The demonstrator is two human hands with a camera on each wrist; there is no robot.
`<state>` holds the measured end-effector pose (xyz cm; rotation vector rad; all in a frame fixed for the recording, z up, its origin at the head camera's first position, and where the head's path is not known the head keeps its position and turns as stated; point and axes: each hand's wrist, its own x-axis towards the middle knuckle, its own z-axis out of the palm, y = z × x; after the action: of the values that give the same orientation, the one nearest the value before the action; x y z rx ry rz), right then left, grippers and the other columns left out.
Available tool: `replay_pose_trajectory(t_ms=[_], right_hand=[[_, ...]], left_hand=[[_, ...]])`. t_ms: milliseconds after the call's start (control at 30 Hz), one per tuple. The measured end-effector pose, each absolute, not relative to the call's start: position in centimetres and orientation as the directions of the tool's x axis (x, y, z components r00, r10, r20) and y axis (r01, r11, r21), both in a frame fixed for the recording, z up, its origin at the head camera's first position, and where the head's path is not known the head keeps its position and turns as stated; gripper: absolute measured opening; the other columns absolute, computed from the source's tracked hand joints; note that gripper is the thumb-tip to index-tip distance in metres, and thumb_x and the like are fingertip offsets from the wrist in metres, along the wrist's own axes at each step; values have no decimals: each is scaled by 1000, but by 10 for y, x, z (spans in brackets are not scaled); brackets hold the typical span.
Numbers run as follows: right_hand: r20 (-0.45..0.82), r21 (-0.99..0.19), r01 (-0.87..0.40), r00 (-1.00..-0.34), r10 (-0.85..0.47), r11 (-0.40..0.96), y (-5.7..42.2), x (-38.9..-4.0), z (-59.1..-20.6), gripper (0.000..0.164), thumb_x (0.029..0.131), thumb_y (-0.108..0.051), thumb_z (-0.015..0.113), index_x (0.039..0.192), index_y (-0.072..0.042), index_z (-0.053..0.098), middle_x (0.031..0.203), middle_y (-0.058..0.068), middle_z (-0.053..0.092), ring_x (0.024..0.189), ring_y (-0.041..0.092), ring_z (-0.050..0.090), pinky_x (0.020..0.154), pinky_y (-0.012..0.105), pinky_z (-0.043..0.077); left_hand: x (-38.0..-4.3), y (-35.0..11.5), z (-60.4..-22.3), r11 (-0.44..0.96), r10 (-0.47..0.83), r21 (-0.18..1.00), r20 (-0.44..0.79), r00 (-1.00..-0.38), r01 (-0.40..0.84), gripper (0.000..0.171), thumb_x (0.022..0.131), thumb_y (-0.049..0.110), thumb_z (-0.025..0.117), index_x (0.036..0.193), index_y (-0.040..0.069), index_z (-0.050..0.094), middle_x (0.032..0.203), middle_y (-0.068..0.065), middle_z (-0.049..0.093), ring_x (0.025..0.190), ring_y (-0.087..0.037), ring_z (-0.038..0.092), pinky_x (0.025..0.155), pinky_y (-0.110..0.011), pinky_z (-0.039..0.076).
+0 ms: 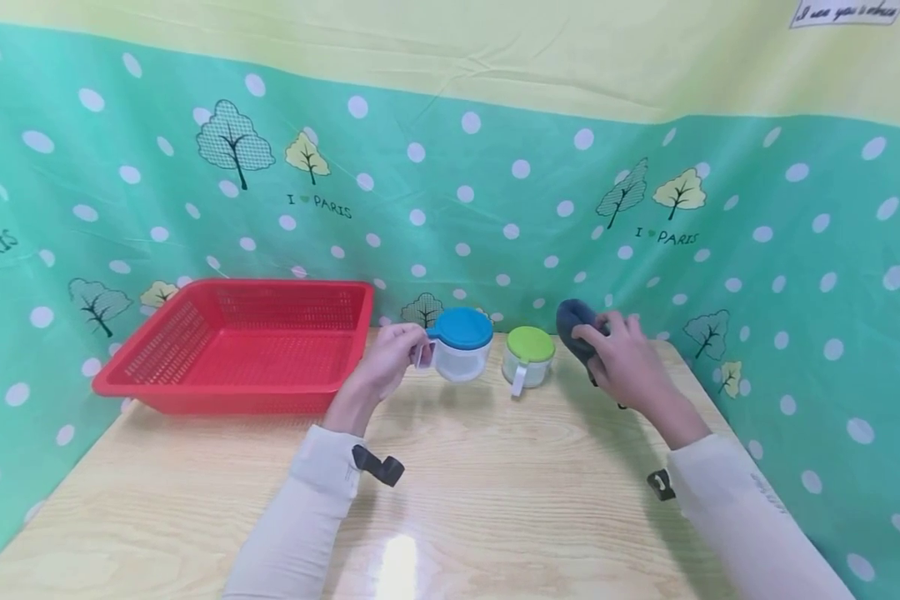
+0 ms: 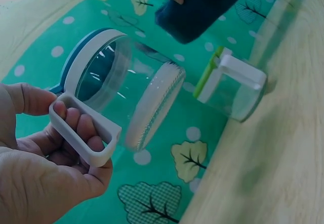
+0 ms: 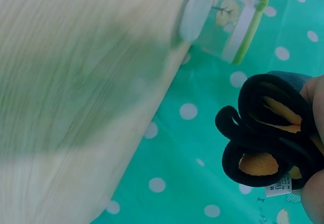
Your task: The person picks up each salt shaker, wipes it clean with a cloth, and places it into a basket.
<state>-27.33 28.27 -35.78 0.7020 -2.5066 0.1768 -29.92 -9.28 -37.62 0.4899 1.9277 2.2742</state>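
My left hand (image 1: 387, 360) grips the white loop handle (image 2: 83, 133) of a clear seasoning jar (image 1: 460, 363) with a blue lid. The jar is held above the table, and its see-through body looks empty in the left wrist view. My right hand (image 1: 633, 367) pinches a dark navy folded cloth (image 3: 271, 133) above the table's right side. Orange inner surfaces and a small white tag show at the cloth's folds. Between the hands, a second clear jar (image 1: 531, 346) with a green lid stands upright on the table, its white handle towards me.
A red plastic basket (image 1: 247, 400) with perforated walls sits at the back left of the wooden table (image 1: 495, 500). Behind and at both sides hangs a green dotted curtain (image 1: 495, 225) with tree prints, close to the table's back edge.
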Motion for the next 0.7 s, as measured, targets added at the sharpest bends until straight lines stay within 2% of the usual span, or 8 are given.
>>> replay_pose_trajectory(t_ms=[167,467,700], right_hand=[[536,32,-535,-704,-467,844,271,-276,-356,45,80,6,69,119,-15,63,116,28,56,94,47,53,76,63,51],[571,22,-590,-655,-495,807,250,-276,-358,41,81,5,67,117,-15,64,116,25,59,88,44,52,69,55,52],[565,19,-608,-648,-511,793,231,-276,-356,41,80,6,66,115,-16,64,116,23,61,88,43,53,73,54,53]], left_hand=[[-294,-93,-368,-202,278,972,174,-945,120,26,93,0,46,69,-2,57,74,-8,52,72,-21,51,70,-25,45],[-290,-95,-363,-211,262,972,157,-952,102,24,91,-2,46,69,-1,56,78,-9,54,75,-22,52,71,-27,46],[-291,-91,-365,-229,237,971,123,-964,67,24,91,-1,47,69,1,58,76,-8,55,74,-21,51,69,-26,46]])
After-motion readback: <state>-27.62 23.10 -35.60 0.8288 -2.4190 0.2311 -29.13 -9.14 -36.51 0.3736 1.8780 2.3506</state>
